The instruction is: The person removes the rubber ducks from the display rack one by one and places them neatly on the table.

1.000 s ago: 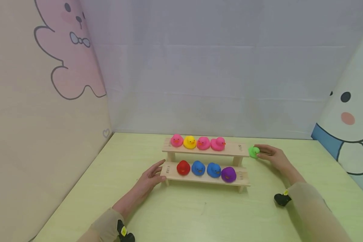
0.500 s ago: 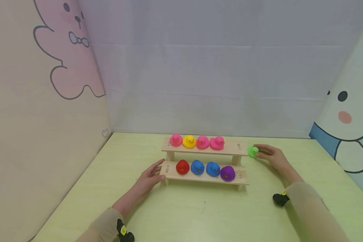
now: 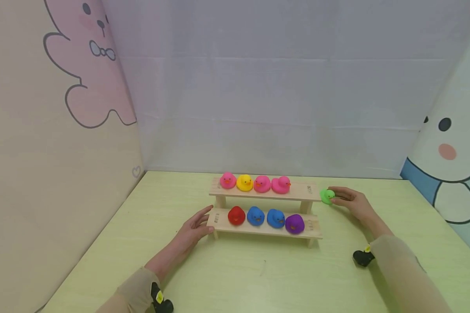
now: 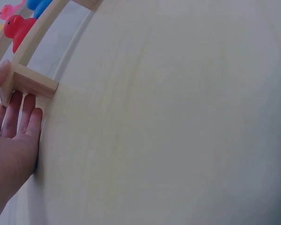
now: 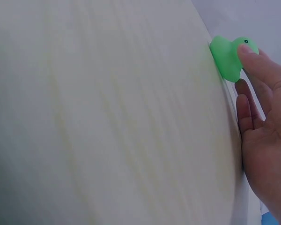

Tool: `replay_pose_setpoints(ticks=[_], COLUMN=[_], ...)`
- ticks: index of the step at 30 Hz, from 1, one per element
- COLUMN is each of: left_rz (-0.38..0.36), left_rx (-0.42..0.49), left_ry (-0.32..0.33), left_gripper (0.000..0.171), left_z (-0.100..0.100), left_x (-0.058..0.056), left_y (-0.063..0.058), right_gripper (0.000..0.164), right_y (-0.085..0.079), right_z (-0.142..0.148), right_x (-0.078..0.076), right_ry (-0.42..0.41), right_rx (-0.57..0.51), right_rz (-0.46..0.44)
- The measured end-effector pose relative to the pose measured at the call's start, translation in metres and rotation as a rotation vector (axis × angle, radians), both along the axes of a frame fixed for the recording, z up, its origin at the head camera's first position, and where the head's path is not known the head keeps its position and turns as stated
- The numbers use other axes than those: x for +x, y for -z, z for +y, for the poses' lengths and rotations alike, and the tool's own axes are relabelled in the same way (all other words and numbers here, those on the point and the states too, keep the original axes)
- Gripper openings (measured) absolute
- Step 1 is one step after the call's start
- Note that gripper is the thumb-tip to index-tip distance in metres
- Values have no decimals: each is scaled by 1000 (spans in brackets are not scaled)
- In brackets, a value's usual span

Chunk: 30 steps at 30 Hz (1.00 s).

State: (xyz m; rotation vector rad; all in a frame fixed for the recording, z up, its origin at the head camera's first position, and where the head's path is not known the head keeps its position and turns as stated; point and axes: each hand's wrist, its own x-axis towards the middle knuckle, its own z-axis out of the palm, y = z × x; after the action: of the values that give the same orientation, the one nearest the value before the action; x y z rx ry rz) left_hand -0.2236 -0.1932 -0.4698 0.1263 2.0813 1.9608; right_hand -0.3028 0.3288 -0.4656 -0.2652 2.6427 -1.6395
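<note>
A two-tier wooden shelf stands on the table. My left hand holds the left end of its lower tier; in the left wrist view the thumb lies on one side of the board end and the fingers on the other. To the right of the upper tier, a green rubber duck sits on the table. My right hand pinches it by the head between thumb and fingers, as the right wrist view shows with the green duck standing upright.
On the upper tier sit three pink ducks and a yellow duck. The lower tier bears a red duck, two blue ducks and a purple duck. A curtain hangs behind the table.
The whole head view has shifted very slightly. Both hands, the shelf and the ducks keep their places relative to one another.
</note>
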Motion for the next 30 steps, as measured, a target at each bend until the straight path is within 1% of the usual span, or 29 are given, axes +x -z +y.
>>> replay_pose_setpoints(ticks=[6, 13, 20, 25, 30], left_rz=[-3, -15, -10, -11, -11], left_rx=[2, 0, -3, 0, 7], left_ry=[2, -16, -12, -12, -12], left_gripper=[71, 70, 70, 71, 71], left_z=[1, 1, 1, 0, 0], left_x=[0, -2, -2, -2, -2], left_y=[-1, 0, 0, 0, 1], right_gripper=[62, 61, 65, 71, 72], right_y=[-1, 0, -1, -3, -3], right_z=[0, 0, 0, -1, -2], right_x=[1, 0, 1, 1, 1], right_ry=[-4, -4, 5, -16, -22], right_rx=[2, -27, 68, 74, 80], right_rz=[-10, -9, -17, -35, -32])
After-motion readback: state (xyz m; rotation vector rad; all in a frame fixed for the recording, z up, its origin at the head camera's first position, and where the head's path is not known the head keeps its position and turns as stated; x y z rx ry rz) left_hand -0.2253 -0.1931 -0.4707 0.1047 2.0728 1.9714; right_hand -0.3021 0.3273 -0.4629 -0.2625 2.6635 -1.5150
